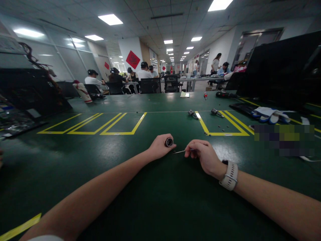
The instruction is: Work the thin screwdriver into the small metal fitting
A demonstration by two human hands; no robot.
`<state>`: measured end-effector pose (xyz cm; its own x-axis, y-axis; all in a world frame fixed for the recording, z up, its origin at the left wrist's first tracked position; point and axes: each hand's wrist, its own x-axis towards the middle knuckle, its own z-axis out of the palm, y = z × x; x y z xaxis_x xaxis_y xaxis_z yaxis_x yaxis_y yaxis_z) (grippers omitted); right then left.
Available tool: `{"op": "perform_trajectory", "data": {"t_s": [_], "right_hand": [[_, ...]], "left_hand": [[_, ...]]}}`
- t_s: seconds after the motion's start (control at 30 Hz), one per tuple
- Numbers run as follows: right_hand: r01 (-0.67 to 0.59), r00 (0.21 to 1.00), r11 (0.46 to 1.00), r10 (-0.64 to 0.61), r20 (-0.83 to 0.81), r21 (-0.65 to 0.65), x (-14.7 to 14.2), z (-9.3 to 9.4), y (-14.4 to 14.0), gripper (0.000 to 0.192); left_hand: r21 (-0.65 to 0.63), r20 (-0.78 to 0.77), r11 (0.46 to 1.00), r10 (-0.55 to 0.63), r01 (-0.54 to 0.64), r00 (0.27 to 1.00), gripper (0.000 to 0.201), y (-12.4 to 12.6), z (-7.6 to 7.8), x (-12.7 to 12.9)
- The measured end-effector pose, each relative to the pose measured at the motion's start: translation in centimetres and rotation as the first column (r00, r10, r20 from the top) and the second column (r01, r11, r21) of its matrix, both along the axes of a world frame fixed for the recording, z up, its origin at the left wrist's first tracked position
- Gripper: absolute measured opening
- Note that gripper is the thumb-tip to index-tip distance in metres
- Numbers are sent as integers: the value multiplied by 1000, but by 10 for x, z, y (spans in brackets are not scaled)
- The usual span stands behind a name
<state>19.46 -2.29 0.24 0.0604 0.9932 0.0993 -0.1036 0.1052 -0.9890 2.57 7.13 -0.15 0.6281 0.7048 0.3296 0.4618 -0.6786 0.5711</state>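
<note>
We see both hands resting on the green bench (150, 207), close together near the centre of the view. Our left hand (159, 147) is closed around a small dark cylindrical part (169, 142), its round open end turned toward us and poking out at the 3 o'clock side of the fist. Our right hand (204, 155), with a pale watch (229, 175) on the wrist, pinches a thin metal tool (179, 152) between thumb and fingertips; the shaft points toward 9 o'clock and its tip lies just beside the cylindrical part, slightly below it. We cannot tell whether the tip touches the part. A tiny dark speck lies on the bench right at the tool's tip; what it is we cannot tell.

At 12 o'clock from the hands, yellow tape lines (117, 125) mark rectangles on the bench. At about 1 o'clock, well apart from the hands, two small metal pieces (193, 114) and (217, 113) lie near a yellow-marked box, with a few small dark bits (223, 127) scattered inside it. Farther at 2 o'clock lies a pair of white and blue gloves (269, 114). A red-handled screwdriver (205, 95) and a pale slip of paper (185, 94) lie far off toward 12 o'clock. Beyond the bench, several people (144, 72) sit at other tables.
</note>
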Motion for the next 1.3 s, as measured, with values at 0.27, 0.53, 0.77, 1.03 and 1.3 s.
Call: {"op": "perform_trajectory", "data": {"t_s": [0.27,0.53,0.77,1.03,1.3], "right_hand": [[19,1000,991,-22,17,136,0,1,-4,18],[-90,896,966,-27,443,242,-5,5,-11,21],[-138,807,925,-102,582,353,-11,7,-13,19],[-140,866,964,9,499,226,-7,6,-11,23],[-108,906,973,12,422,204,-7,6,-12,23]], "left_hand": [[11,-44,1000,18,-18,999,11,3,-1,-1],[48,-55,999,17,-14,998,12,1,-1,1],[81,-63,997,20,-15,998,11,2,-3,0],[91,-79,996,24,-17,997,13,1,-2,-1],[125,-79,992,8,2,997,11,4,-4,-1]]}}
